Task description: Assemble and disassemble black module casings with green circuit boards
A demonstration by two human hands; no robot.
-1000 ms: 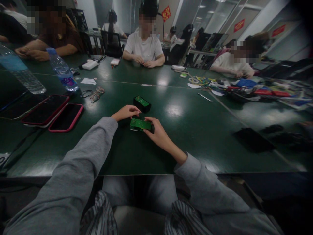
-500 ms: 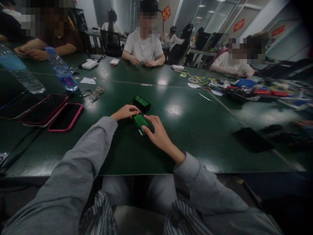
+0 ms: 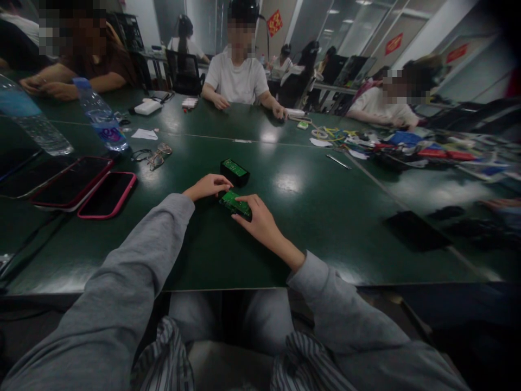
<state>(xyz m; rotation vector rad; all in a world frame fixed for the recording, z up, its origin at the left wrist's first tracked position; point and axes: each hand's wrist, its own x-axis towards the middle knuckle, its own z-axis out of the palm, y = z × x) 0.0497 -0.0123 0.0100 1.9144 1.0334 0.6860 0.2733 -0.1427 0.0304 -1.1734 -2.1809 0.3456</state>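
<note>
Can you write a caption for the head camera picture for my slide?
Two hands, left hand and right hand, hold a small green circuit board on a dark green table, near a black box.

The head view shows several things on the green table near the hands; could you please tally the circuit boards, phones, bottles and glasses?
Circuit boards: 2, one at the hands, one in a black case
Phones: 2
Bottles: 2
Glasses: 1
Total: 7
</note>
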